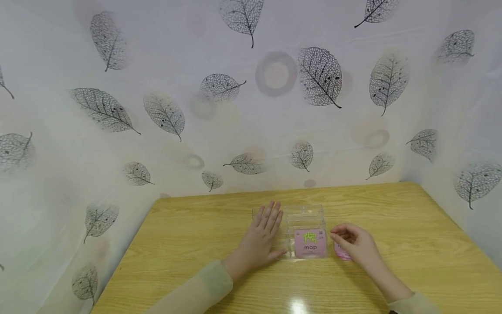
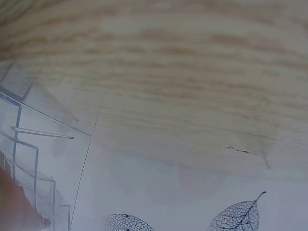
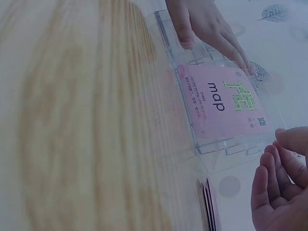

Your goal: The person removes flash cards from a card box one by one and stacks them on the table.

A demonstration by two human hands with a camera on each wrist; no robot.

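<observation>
A clear plastic stepped rack (image 1: 305, 212) stands on the table, with a pink card (image 1: 310, 252) in its front right section. The card reads "map" below a yellow-green drawing. My left hand (image 1: 260, 240) lies over the left part of the rack, fingers straight and thumb spread toward the front. Just right of the rack, my right hand (image 1: 354, 242) hovers with loosely bent fingers; nothing shows between them in the right wrist view. Beneath it sits a small stack of pink cards (image 1: 342, 253), partly hidden by the hand; its edges (image 3: 209, 204) show in the right wrist view.
The wooden table (image 1: 188, 244) meets a pale wall covering (image 1: 251, 122) printed with dark leaves at the back and sides. A light reflection shows on the tabletop near the front. In the left wrist view, the rack's stepped edges (image 2: 36, 163) appear at the left.
</observation>
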